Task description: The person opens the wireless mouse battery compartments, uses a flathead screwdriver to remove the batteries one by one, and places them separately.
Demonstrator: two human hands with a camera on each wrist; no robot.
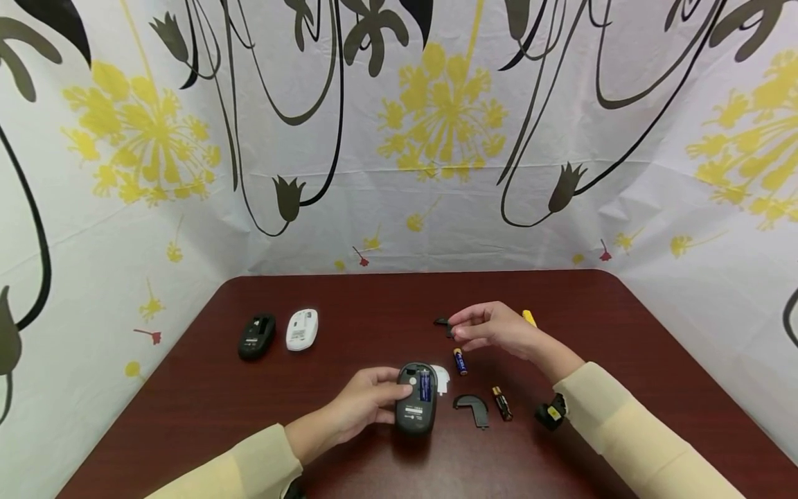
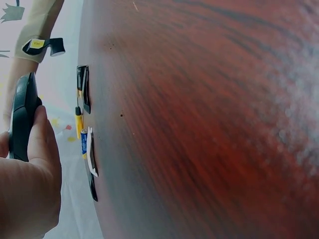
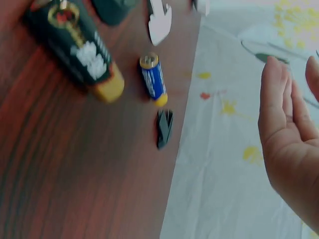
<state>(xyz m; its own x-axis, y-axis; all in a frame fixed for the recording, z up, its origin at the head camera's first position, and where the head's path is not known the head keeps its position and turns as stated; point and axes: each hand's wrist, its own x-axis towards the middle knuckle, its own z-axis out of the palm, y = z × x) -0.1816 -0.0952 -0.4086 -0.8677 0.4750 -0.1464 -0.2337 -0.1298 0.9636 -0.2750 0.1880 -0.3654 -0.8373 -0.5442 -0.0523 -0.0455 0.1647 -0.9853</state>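
My left hand [image 1: 361, 402] grips a dark computer mouse [image 1: 416, 419], underside facing up, thumb across its side. A blue battery [image 1: 426, 386] sits in the mouse's uncovered compartment. With fingers extended and nothing held, my right hand [image 1: 501, 331] hovers beside a small dark battery cover [image 1: 449, 330] farther back. Just below it on the table lies a blue battery [image 1: 460, 361], also in the right wrist view. A white cover [image 1: 442, 378] is partly hidden behind the mouse. Right of the mouse are a dark curved cover [image 1: 479, 410] and a black-and-gold battery [image 1: 501, 403].
At the table's left lie a black mouse [image 1: 257, 337] with an open compartment and a white mouse [image 1: 302, 329], both underside up. A yellow object [image 1: 529, 317] is partly hidden behind the right arm. Patterned white cloth [image 1: 399, 235] surrounds the dark red table [image 1: 349, 298].
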